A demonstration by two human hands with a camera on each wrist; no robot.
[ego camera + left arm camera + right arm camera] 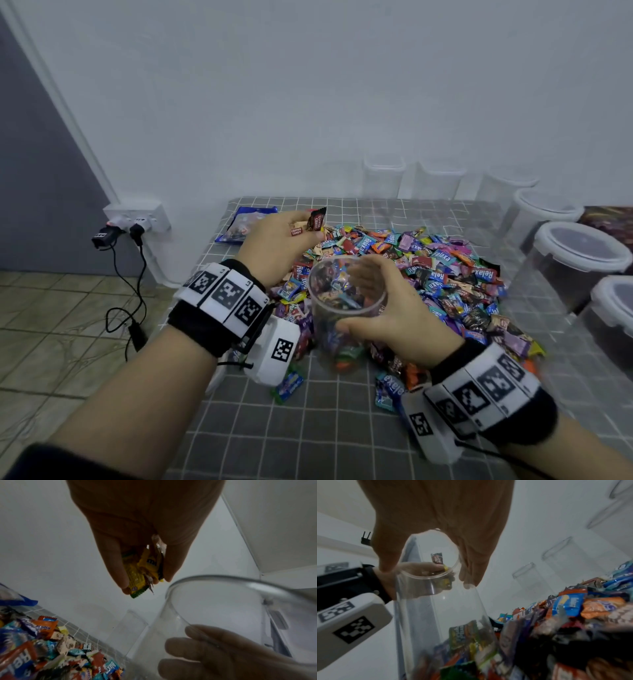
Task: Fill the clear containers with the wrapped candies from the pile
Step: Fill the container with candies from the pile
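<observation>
Your left hand (277, 245) sits above the far-left edge of the candy pile (424, 274), fingers curled around a small handful of wrapped candies (142, 569): a yellow wrapper and a dark one show in the left wrist view, and a brown coffee-candy wrapper sticks up past the fingertips in the head view. Your right hand (387, 308) wraps the clear container (346, 308) from its right side, thumb on the near wall and fingers round the far wall, near the rim. The container stands at the near edge of the pile on the checked tablecloth (308, 428); candies already sit in its lower part, so it reads as partly filled with plenty of room left. The handful is beside the rim (223, 580), not over the mouth yet. Bring the left hand over the middle of the opening before loosening the fingers; letting go from the side would likely bounce wrappers off the rim. Keep the drop low, fingertips pointing down. The protruding brown wrapper looks loosely held and may slip first, so aim it inside. Keep the right hand's hold steady and the container upright; its clear wall looks slick. Other clear containers (383, 174) wait along the back wall, and lidded tubs (579, 250) stand well apart at right.
</observation>
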